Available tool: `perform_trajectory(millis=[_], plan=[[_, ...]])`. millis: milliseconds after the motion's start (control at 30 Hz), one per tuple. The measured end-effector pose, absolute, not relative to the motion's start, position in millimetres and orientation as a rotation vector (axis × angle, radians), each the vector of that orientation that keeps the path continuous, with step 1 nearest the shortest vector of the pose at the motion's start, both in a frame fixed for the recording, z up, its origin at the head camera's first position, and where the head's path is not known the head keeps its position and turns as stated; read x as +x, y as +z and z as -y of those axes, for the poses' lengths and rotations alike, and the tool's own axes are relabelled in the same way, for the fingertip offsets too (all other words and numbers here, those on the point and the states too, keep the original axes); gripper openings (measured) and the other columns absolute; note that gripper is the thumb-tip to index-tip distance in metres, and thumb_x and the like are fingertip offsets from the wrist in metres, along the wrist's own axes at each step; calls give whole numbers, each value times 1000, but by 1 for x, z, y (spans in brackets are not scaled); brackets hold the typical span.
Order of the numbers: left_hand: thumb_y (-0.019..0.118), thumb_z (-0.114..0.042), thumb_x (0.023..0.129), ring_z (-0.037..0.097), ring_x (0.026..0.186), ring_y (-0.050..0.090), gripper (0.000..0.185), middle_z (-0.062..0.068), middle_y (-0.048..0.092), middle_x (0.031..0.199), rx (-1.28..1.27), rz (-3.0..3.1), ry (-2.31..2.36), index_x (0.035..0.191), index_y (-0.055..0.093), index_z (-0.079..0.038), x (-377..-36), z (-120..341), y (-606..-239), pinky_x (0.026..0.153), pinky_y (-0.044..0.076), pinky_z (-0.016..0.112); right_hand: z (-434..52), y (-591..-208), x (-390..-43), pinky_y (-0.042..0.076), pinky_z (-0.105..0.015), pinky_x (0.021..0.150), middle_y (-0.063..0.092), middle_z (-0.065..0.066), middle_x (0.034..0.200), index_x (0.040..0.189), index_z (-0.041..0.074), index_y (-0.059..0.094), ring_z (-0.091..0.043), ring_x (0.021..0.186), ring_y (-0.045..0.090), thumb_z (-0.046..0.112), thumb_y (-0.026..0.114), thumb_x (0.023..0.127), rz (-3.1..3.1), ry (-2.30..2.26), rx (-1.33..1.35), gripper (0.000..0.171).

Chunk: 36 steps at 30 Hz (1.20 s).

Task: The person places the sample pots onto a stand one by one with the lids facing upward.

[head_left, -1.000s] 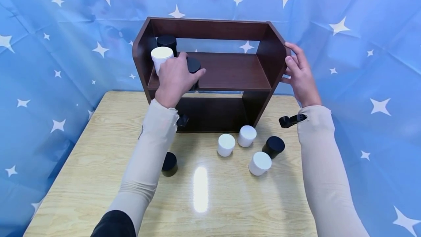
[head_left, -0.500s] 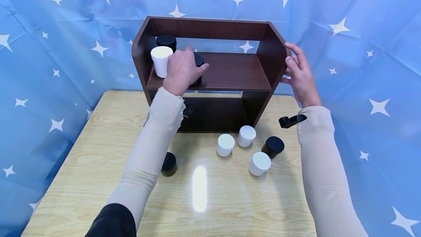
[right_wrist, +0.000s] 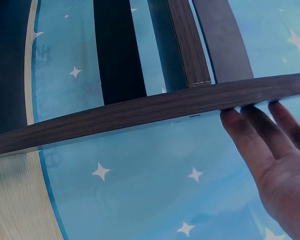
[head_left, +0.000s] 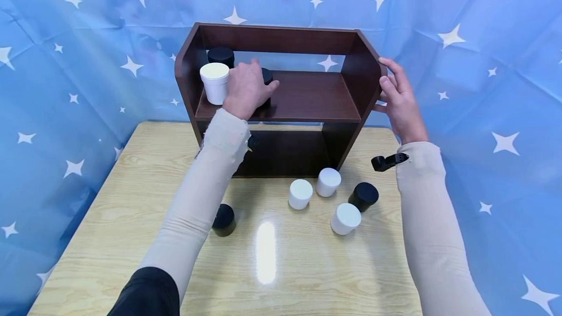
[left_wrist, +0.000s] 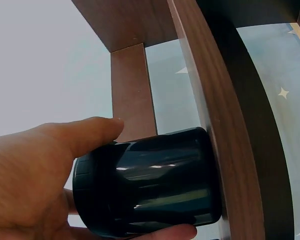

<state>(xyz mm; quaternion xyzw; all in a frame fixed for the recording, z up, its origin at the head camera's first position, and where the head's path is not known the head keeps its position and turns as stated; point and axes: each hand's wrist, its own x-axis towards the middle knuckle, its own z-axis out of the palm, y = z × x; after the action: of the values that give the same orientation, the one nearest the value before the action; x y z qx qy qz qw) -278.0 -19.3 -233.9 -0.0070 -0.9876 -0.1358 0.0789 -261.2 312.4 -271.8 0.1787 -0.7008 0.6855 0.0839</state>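
My left hand (head_left: pixel 247 89) grips a black jar (head_left: pixel 266 78) on the upper board of a dark brown wooden shelf (head_left: pixel 307 96); the left wrist view shows thumb and fingers curled round the black jar (left_wrist: pixel 150 187), its base against the shelf board (left_wrist: pixel 230 115). A white jar (head_left: pixel 214 83) and another black jar (head_left: pixel 221 55) stand at the shelf's left end. My right hand (head_left: pixel 399 99) rests with straight fingers (right_wrist: pixel 250 135) on the shelf's right side panel (right_wrist: pixel 140 112).
On the light wooden table (head_left: pixel 110 218) in front of the shelf lie three white jars (head_left: pixel 300 193) (head_left: pixel 328 182) (head_left: pixel 346 218) and two black jars (head_left: pixel 364 196) (head_left: pixel 224 219). A blue star-printed cloth (head_left: pixel 66 62) surrounds the table.
My left hand has carried the black jar further back onto the upper shelf board, beside the white jar. The right hand has stayed on the side panel.
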Motion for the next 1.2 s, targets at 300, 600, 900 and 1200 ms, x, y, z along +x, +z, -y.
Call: perform_trajectory(millis=[300,600,900,1200], plan=[[56,-57,96,36,112,69,77,22,65,130,-9,2977,-429,148,41,-2,-289,16,-234,98,58,42,-313,-272,-262,58,-31,83,52,-10,134,150,29,44,-26,100,71,27,54,103,2085,2048,542,48],[54,-56,96,35,110,69,76,22,66,129,26,2980,-464,148,40,-2,-302,14,-236,96,59,41,-315,-272,-260,56,-31,86,52,-8,136,151,30,43,-27,104,70,28,53,104,2113,2011,522,48],[52,-56,98,34,117,66,79,20,61,138,60,2982,-445,151,34,-1,-315,15,-236,102,56,40,-314,-272,-259,56,-31,86,52,-9,136,151,31,43,-27,103,70,28,54,103,2119,1999,514,48],[53,-56,97,34,119,65,76,20,59,138,99,2956,-420,144,37,2,-325,19,-237,102,55,39,-312,-273,-261,56,-32,87,53,-7,138,151,32,42,-28,104,69,28,53,104,2129,1987,514,49]])
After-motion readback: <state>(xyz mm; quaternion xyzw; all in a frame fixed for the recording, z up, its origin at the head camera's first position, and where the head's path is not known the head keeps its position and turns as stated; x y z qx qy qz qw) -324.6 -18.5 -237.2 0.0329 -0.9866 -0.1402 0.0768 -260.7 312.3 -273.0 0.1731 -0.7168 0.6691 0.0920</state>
